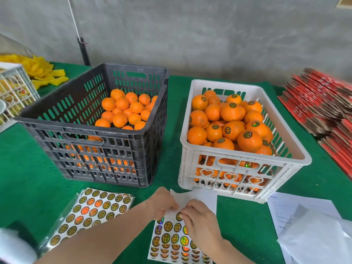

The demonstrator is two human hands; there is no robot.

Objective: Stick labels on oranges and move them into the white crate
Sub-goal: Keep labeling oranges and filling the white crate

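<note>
A label sheet (172, 238) with round gold stickers lies on the green table right in front of me. My left hand (162, 202) pinches the sheet's bare white upper part. My right hand (200, 221) has its fingertips on a sticker (179, 216) in the sheet's top row. The white crate (245, 168) at the right holds several labelled oranges (249, 140). The dark grey crate (95, 149) at the left holds several unlabelled oranges (122, 109).
A second label sheet in a plastic sleeve (91, 212) lies at the lower left. White papers (304, 221) lie at the lower right. Red flat cartons (323, 103) are stacked at the far right. Yellow foam nets (43, 71) and a white rack (15, 86) stand at the far left.
</note>
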